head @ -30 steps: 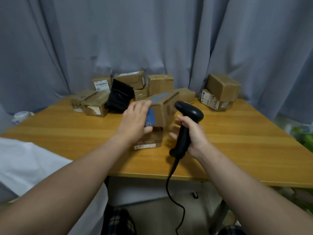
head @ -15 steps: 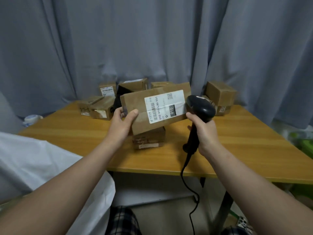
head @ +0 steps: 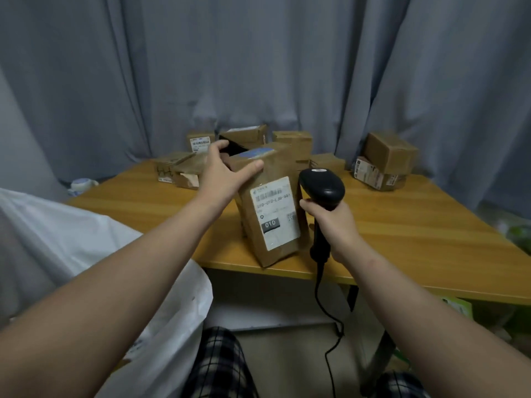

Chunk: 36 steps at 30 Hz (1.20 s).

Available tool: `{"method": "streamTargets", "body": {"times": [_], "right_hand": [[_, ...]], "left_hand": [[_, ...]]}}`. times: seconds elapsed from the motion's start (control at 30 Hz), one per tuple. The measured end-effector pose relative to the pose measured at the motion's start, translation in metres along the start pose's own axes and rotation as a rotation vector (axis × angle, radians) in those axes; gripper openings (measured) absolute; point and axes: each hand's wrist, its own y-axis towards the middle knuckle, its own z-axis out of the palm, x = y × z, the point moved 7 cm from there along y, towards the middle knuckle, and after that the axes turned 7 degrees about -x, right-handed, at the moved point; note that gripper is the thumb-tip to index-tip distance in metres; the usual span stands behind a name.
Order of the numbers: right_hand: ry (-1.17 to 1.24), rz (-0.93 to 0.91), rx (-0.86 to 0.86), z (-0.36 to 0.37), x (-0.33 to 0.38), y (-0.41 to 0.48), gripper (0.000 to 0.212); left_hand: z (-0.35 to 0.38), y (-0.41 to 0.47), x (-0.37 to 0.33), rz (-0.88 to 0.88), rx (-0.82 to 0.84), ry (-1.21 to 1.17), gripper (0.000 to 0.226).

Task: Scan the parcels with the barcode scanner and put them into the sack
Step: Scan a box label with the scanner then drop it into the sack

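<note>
The wooden table (head: pixel 416 225) has the white sack (head: pixel 86 248) slumped off its near left corner and a cluster of cardboard parcels (head: pixel 290 139) along its far edge. At the table's near edge a tall labelled parcel (head: pixel 275 214) stands upright, its top clasped by the left hand (head: pixel 221 173). Just right of it, above the same edge, the black barcode scanner (head: pixel 323 186) has its handle wrapped in the right hand (head: pixel 333 222).
</note>
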Motion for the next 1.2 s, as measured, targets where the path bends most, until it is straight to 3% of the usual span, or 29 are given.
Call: {"method": "streamTargets", "body": {"times": [0.1, 0.2, 0.3, 0.43, 0.57, 1.0, 1.2], "right_hand": [[0.033, 0.027, -0.097, -0.002, -0.018, 0.001, 0.028], [0.02, 0.02, -0.158, -0.009, -0.029, 0.003, 0.028], [-0.009, -0.038, -0.191, -0.018, -0.025, 0.002, 0.027], [-0.111, -0.161, 0.016, -0.008, -0.009, -0.007, 0.025], [-0.182, -0.237, 0.033, -0.002, -0.006, -0.015, 0.036], [-0.138, -0.24, 0.027, 0.007, -0.017, -0.023, 0.017], [-0.127, -0.222, 0.01, 0.007, -0.023, -0.026, 0.022]], "left_hand": [[0.026, -0.025, 0.029, -0.111, 0.181, -0.087, 0.101], [0.043, -0.052, 0.053, -0.094, 0.328, -0.067, 0.105], [0.041, -0.053, 0.058, -0.062, 0.258, -0.061, 0.096], [0.043, -0.034, 0.061, -0.056, 0.197, -0.038, 0.099], [0.048, -0.019, 0.066, -0.08, 0.171, -0.035, 0.099], [0.041, -0.012, 0.081, -0.172, 0.13, -0.179, 0.08], [0.042, -0.01, 0.087, -0.185, 0.133, -0.187, 0.078]]}}
